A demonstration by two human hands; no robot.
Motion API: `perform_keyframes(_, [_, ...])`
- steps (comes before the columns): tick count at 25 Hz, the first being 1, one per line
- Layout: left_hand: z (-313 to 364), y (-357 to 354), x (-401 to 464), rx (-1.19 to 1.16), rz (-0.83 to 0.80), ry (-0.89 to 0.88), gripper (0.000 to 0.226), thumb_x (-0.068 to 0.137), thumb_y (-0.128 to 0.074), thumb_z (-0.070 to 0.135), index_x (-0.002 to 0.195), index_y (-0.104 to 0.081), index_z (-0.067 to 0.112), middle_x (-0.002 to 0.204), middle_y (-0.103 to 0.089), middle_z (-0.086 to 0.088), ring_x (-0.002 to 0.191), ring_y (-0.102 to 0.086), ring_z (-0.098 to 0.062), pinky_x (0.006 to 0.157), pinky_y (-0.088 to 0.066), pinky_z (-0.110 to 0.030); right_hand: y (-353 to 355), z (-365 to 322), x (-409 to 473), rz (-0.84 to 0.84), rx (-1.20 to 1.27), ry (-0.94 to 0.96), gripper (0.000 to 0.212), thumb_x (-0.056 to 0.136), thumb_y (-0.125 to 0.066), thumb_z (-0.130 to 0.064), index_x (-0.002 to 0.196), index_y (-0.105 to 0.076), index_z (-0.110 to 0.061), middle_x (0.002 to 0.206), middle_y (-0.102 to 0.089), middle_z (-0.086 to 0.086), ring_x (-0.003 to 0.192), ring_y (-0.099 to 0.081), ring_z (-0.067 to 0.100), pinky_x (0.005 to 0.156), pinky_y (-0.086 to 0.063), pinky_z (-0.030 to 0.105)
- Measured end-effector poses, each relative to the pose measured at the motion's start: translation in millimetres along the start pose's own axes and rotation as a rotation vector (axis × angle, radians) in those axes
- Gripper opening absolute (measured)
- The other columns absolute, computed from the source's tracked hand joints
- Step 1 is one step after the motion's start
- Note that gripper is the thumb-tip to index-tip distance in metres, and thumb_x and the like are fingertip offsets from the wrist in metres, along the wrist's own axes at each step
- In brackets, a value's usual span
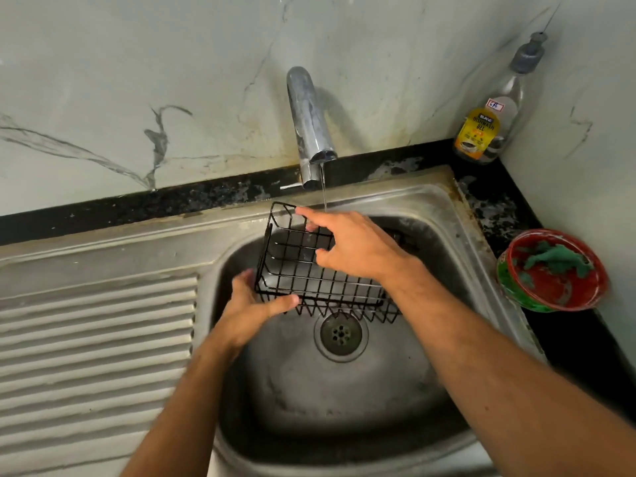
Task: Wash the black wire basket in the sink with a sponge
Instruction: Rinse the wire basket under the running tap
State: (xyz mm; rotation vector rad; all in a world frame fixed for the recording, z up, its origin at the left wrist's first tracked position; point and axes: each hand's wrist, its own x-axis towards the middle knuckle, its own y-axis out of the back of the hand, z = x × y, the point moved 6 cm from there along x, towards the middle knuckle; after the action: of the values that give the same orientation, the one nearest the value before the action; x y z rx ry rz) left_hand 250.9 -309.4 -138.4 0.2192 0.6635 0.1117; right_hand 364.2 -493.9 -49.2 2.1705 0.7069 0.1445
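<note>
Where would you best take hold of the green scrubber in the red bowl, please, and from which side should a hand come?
Judging by its pose, pinch the raised middle of the green scrubber from above. It lies crumpled in the open-topped red bowl, whose wall blocks a sideways approach. The right hand is nearer, since the bowl stands on the counter right of the sink, but it now grips the black wire basket.

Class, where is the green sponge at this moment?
In the head view the sponge lies in the red bowl on the black counter, right of the sink, away from both hands.
</note>
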Motion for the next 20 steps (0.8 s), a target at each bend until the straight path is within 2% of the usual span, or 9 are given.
perform_keyframes(2, [23, -3, 1, 0.137, 0.019, -0.085, 0.127, 0.064, -0.094, 0.043, 0.16, -0.014, 0.022, 0.153, -0.038, 0.009, 0.142, -0.037, -0.014, 0.119, -0.033, -0.039, -1, -1, 1, -0.015, -0.052, 0.017, 0.082, 0.084, -0.073, -0.021, 0.151, -0.032, -0.045, 0.141, -0.056, -0.013, 0.048, -0.045, -0.009, 0.084, -0.054, 0.025])
perform_keyframes(4, [43, -9, 6, 0.214, 0.016, -0.115, 0.116, 0.066, -0.093, 0.044, 0.157, -0.025, 0.024, 0.139, -0.052, 0.014, 0.129, -0.052, -0.011, 0.113, -0.042, -0.037, -2, -4, -2, -0.04, -0.084, 0.038, 0.081, 0.084, -0.073, -0.02, 0.151, -0.034, -0.043, 0.14, -0.058, -0.01, 0.061, -0.044, -0.014, 0.092, -0.049, 0.024])
perform_keyframes(5, [46, -11, 8, 0.228, 0.04, -0.103, 0.114, 0.06, -0.094, 0.05, 0.152, -0.033, 0.025, 0.133, -0.059, 0.014, 0.122, -0.058, -0.01, 0.109, -0.046, -0.037, -3, -6, -5, -0.049, -0.109, 0.057, 0.08, 0.083, -0.072, -0.02, 0.151, -0.035, -0.042, 0.14, -0.059, -0.009, 0.076, -0.053, -0.012, 0.097, -0.047, 0.025])
perform_keyframes(6, [47, -13, 10, 0.239, 0.074, -0.105, 0.112, 0.055, -0.094, 0.055, 0.148, -0.04, 0.025, 0.127, -0.064, 0.013, 0.116, -0.062, -0.01, 0.105, -0.05, -0.037, -4, -7, -7, -0.049, -0.139, 0.073, 0.078, 0.083, -0.071, -0.021, 0.151, -0.036, -0.04, 0.139, -0.059, -0.008, 0.095, -0.061, -0.003, 0.103, -0.046, 0.028])
perform_keyframes(8, [44, -17, 5, 0.306, 0.163, -0.084, 0.097, 0.057, -0.086, 0.057, 0.14, -0.048, 0.026, 0.118, -0.067, 0.011, 0.108, -0.064, -0.013, 0.096, -0.052, -0.034, -4, -8, -11, -0.038, -0.204, 0.103, 0.074, 0.084, -0.068, -0.023, 0.151, -0.039, -0.035, 0.141, -0.058, -0.006, 0.122, -0.057, 0.014, 0.109, -0.043, 0.034])
perform_keyframes(12, [51, -22, -4, 0.383, 0.255, -0.106, 0.064, 0.063, -0.07, 0.051, 0.119, -0.052, 0.027, 0.106, -0.065, 0.009, 0.099, -0.065, -0.018, 0.083, -0.052, -0.032, 5, -13, -21, 0.01, -0.222, 0.109, 0.067, 0.089, -0.067, -0.035, 0.151, -0.041, -0.028, 0.15, -0.044, -0.008, 0.131, -0.049, 0.015, 0.112, -0.04, 0.035])
perform_keyframes(16, [61, -19, -8, 0.357, 0.256, -0.15, 0.101, 0.046, -0.071, 0.056, 0.136, -0.045, 0.018, 0.125, -0.061, 0.003, 0.109, -0.062, -0.019, 0.097, -0.055, -0.041, 11, -21, -37, 0.023, -0.312, 0.001, 0.072, 0.089, -0.06, -0.053, 0.153, -0.035, -0.032, 0.156, -0.041, -0.009, 0.144, -0.037, 0.016, 0.12, -0.029, 0.042])
perform_keyframes(18, [66, -26, -13, 0.447, 0.261, -0.208, 0.112, 0.05, -0.08, 0.055, 0.144, -0.036, 0.015, 0.135, -0.054, -0.002, 0.117, -0.059, -0.024, 0.102, -0.052, -0.044, -1, -28, -36, -0.057, -0.393, -0.085, 0.084, 0.091, -0.034, -0.074, 0.158, -0.023, -0.025, 0.162, -0.03, -0.003, 0.152, -0.019, 0.023, 0.123, -0.007, 0.054])
perform_keyframes(20, [69, -33, -14, 0.56, 0.267, -0.256, 0.111, 0.061, -0.084, 0.051, 0.149, -0.029, 0.012, 0.142, -0.046, -0.006, 0.123, -0.056, -0.028, 0.103, -0.05, -0.044, -14, -39, -31, -0.112, -0.331, -0.045, 0.088, 0.092, -0.012, -0.076, 0.159, -0.012, -0.019, 0.165, -0.019, 0.005, 0.154, -0.008, 0.022, 0.123, 0.002, 0.054])
